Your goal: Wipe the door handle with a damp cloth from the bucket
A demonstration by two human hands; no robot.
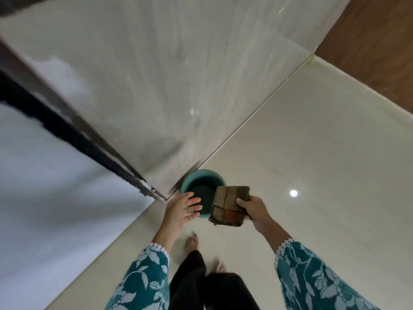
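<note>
We stand on a glossy pale tiled floor [312, 153]. On it sits a teal bucket [190, 179], close against the wall corner, and our bare feet [191, 241] rest on the tiles just behind it.

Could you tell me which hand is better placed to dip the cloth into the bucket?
The right hand: it already grips the folded cloth above the bucket; the left hand is open and empty.

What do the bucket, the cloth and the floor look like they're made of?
Bucket: probably plastic, with a smooth, matte teal wall.
Cloth: woven fabric, brownish plaid, folded with soft edges.
Floor: likely glossy ceramic or stone tile; it mirrors a lamp and shows a grout line.
</note>
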